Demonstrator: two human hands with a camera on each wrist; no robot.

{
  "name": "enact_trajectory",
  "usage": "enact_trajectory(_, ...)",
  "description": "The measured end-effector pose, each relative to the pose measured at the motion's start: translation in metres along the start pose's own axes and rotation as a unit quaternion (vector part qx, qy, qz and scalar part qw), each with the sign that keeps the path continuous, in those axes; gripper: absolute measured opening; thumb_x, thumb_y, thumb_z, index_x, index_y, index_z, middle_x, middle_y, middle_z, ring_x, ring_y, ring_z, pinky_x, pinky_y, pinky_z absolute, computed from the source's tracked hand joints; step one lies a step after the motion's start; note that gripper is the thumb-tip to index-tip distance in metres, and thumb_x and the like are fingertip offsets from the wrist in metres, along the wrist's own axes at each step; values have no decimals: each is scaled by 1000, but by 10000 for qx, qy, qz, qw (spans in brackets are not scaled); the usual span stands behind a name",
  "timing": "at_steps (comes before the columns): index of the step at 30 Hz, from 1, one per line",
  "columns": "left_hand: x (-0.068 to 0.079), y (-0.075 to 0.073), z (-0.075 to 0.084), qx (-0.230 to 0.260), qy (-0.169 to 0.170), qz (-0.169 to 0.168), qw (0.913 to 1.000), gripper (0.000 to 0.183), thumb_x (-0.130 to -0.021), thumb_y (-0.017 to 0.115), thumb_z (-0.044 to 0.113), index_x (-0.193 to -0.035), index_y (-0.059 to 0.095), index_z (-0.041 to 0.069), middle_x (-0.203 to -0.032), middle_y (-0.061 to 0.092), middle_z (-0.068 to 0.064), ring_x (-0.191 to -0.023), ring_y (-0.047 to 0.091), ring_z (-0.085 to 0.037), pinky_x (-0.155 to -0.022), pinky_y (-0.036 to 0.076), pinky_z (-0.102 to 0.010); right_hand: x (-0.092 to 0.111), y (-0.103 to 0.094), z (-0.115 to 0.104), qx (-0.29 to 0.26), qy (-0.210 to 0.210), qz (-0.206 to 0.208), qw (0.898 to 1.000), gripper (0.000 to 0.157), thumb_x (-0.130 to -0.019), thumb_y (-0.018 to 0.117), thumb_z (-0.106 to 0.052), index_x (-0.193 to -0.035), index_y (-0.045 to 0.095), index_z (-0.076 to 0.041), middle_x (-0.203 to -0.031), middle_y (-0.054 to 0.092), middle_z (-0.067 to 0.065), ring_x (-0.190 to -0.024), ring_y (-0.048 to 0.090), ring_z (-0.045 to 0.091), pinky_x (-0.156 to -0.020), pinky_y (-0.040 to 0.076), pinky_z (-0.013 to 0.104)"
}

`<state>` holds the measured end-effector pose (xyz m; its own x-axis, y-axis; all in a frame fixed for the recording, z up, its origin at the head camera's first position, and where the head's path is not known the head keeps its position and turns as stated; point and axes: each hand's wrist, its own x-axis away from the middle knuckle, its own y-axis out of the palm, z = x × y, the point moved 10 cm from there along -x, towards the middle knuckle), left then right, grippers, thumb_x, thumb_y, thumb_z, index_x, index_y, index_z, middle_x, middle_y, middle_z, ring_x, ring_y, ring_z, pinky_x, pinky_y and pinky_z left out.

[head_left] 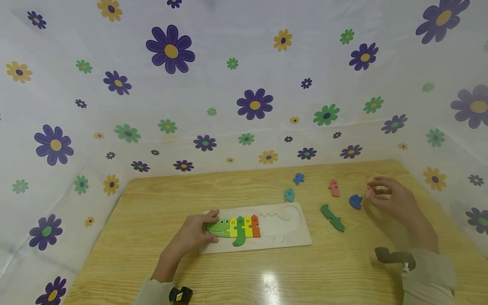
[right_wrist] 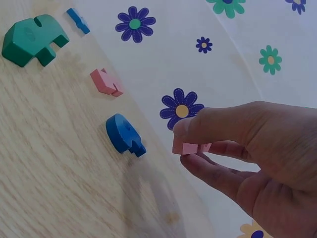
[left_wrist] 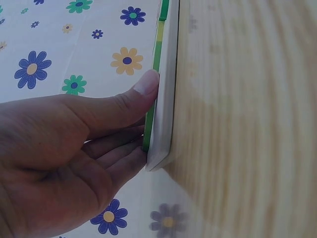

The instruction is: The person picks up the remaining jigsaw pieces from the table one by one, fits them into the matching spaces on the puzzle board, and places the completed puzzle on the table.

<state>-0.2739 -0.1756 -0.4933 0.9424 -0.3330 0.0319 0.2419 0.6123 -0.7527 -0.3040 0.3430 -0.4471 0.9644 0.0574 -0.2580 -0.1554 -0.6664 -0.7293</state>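
A: What is in place?
B: Five crocodile pieces (head_left: 240,228), seated in the board (head_left: 274,245); your left hand (head_left: 195,230) straddles the head (head_left: 221,228), thumb and fingers apart.
A: Outstanding?
B: One pink piece (right_wrist: 185,148), pinched in your right hand (head_left: 396,199); five loose pieces (head_left: 334,219) left of that pinch; tail outline (head_left: 284,223), unfilled.

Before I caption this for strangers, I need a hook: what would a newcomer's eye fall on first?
Probably the large purple flower, upper left on the white sheet behind the table. Next, the bright, partly assembled crocodile on its pale board, with the left grip at its head. Then the right grip, at the table's right, pinching a pink piece.
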Motion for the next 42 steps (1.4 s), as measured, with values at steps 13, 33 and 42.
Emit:
enact_trajectory(13, 0, -2, 0, 19, 22, 17, 10000, 60, -77, 88, 4, -132, 66, -4, -151, 53, -10, -145, 43, -28, -117, 37, -47, 2, -10, -15, 151, -100, 52, 9998, 33, -91, 75, -7, -120, 68, 6, -137, 54, 31, -99, 72, 38, -70, 44, 0)
enact_trajectory(33, -1, -1, -3, 123, -109, 10, 9999, 60, -78, 87, 4, -133, 65, -4, -152, 52, -9, -146, 42, -27, -118, 36, -47, 1, -19, -44, -370, -369, 117, 9986, 32, -90, 75, -1, -120, 66, 9, -136, 52, 28, -91, 50, -23, -68, 52, 4)
enact_trajectory(42, 0, -1, -2, 133, -114, 15, 9998, 61, -77, 88, 4, -133, 65, -4, -152, 52, -9, -146, 41, -27, -119, 35, -46, 5, -25, -56, -333, -538, 306, 9975, 32, -87, 76, 4, -118, 68, 7, -134, 53, 24, -91, 53, -22, -70, 50, 2)
